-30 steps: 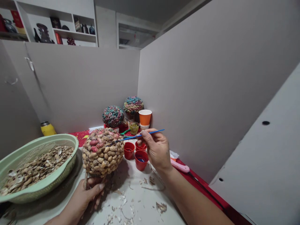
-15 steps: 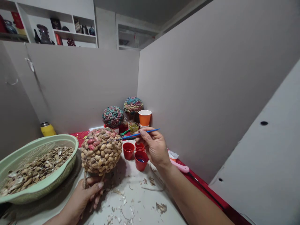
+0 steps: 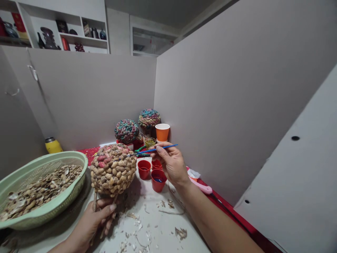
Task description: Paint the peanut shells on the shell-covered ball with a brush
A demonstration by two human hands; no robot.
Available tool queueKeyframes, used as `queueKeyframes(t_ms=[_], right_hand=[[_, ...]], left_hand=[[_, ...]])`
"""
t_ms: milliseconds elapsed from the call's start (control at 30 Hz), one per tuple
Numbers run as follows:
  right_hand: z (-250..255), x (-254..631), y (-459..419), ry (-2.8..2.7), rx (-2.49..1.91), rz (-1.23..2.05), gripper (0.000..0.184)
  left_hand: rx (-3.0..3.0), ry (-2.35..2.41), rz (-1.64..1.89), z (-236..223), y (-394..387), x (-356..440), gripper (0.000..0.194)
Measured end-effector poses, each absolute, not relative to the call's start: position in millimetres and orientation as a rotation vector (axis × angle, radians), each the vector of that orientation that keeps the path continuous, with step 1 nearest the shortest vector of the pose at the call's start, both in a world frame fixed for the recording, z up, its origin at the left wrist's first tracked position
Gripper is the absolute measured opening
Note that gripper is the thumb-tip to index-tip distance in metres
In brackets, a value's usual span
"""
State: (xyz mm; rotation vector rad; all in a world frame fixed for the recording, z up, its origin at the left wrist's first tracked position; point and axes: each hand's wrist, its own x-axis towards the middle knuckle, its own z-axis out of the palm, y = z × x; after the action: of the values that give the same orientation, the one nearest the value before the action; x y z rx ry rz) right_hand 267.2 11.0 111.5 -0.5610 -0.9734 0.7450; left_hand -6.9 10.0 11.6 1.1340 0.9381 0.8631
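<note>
A rounded lamp-like form covered in peanut shells stands tilted on cord-wrapped legs, with several shells on its top coloured pink-red. My left hand is closed around the legs below it. Between the thumb and fingers of my right hand is a thin blue paintbrush. The brush tip points left and is at the upper right side of the shells; contact is hard to make out. Just below my right hand are a red cup with dark blue liquid, another red cup and a third, partly hidden one.
A green basket of shell pieces stands at the left. Behind are two painted shell-covered balls, an orange paper cup and a yellow bottle. A pink-handled tool lies by the right partition. Shell scraps litter the white table.
The brush and my right hand have shifted slightly left, the brush tip moving from the top front toward the right side of the shells. The shell-covered form has moved a little left.
</note>
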Motion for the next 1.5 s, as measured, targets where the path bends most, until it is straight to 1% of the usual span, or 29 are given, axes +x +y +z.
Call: queueKeyframes(t_ms=[500,767,933,1100,1500], right_hand=[[109.2,264.5,7.2,-1.017,-0.577,0.741,0.028],[109.2,270.5,9.3,-1.01,-0.591,0.665,0.025],[110.0,263.2,3.7,-1.029,-0.579,0.673,0.025],[110.1,266.3,5.3,-1.002,-0.585,0.642,0.022],[108.3,270.0,7.9,-1.0,-0.589,0.638,0.022]], left_hand=[[1.162,0.942,0.848,7.7,9.8,-8.1,0.047],[1.167,0.945,0.845,8.8,11.2,-8.9,0.047],[1.201,0.968,0.831,8.9,10.4,-8.4,0.049],[1.201,0.96,0.841,10.8,9.1,-7.6,0.045],[1.196,0.963,0.843,11.2,8.0,-8.0,0.048]])
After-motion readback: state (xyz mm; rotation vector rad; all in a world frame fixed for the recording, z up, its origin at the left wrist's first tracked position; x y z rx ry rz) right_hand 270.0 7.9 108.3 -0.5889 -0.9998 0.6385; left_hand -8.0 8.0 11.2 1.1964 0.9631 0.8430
